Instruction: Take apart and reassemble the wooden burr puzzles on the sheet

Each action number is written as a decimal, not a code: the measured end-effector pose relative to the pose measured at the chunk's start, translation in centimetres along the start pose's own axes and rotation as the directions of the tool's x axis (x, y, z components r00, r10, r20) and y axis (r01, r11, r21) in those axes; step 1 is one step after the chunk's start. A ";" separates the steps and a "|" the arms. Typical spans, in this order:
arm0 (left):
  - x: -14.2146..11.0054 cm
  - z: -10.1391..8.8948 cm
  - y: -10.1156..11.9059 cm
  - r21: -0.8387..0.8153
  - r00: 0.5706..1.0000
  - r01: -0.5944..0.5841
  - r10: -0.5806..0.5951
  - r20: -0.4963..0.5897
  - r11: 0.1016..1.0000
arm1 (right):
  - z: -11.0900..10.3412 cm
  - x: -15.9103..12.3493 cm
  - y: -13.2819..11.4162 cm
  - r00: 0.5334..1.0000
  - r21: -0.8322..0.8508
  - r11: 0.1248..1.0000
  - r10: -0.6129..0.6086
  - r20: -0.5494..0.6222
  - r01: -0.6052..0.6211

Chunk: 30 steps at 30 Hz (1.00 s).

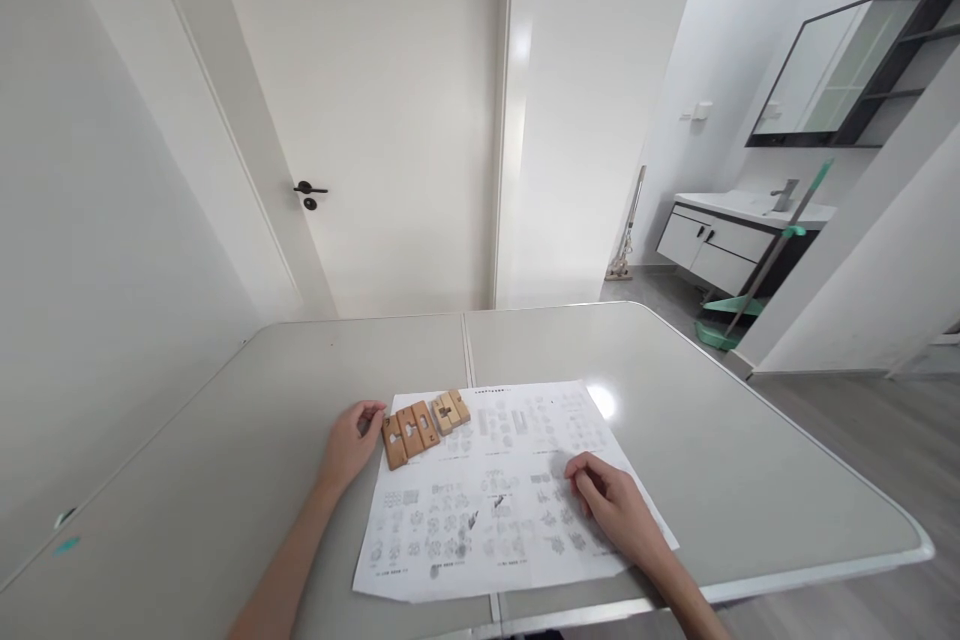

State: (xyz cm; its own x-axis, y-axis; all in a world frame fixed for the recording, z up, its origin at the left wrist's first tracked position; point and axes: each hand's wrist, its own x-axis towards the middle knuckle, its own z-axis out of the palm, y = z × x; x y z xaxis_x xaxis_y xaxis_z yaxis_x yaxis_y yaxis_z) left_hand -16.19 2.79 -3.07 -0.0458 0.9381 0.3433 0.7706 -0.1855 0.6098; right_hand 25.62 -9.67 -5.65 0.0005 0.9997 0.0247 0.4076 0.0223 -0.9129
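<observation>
A white printed sheet (517, 510) with many small diagrams lies on the grey table (247, 460). Several notched wooden blocks (424, 422) sit in a row on its upper left corner. My left hand (351, 442) rests just left of the blocks, fingers curled loosely, fingertips close to the nearest block and holding nothing. My right hand (611, 508) lies on the right part of the sheet with its fingers curled down against the paper, nothing visible in it.
A white door with a black handle (309, 190) stands behind the table. To the right, an open doorway shows a vanity with sink (742, 220), a mirror and a green broom with dustpan (731, 310). The table's front edge runs near my arms.
</observation>
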 end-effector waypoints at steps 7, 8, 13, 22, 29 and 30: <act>0.0 -0.1 0.1 0.014 1.000 -0.008 0.008 -0.008 1.000 | 0.1 0.1 0.3 1.000 0.003 1.000 -0.014 -0.017 0.014; -0.1 -0.1 0.2 0.017 1.000 -0.010 0.010 -0.008 1.000 | 0.1 0.1 0.3 1.000 0.002 1.000 -0.016 -0.019 0.016; -0.2 -0.1 0.6 0.030 0.999 -0.047 0.046 0.029 0.998 | 0.0 0.1 0.5 1.000 0.007 1.000 -0.014 -0.016 0.014; -2.7 0.5 2.8 0.068 0.978 -0.162 0.150 0.147 0.985 | 0.0 0.0 0.6 1.000 -0.014 1.000 0.000 0.001 0.000; -3.4 0.7 3.5 0.105 0.964 -0.190 0.166 0.207 0.976 | 0.1 0.0 0.3 1.000 -0.010 1.000 -0.015 -0.011 0.015; -3.4 0.7 3.5 0.111 0.966 -0.183 0.159 0.202 0.977 | 0.1 0.0 0.2 1.000 -0.008 1.000 -0.019 -0.015 0.019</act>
State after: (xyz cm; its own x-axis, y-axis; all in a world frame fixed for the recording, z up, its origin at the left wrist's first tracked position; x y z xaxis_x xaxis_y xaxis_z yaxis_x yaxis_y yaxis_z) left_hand -12.90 -0.84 -2.63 0.2065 0.9364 0.2839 0.8315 -0.3208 0.4534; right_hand 25.66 -9.70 -5.88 0.0069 0.9988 0.0481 0.4152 0.0409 -0.9088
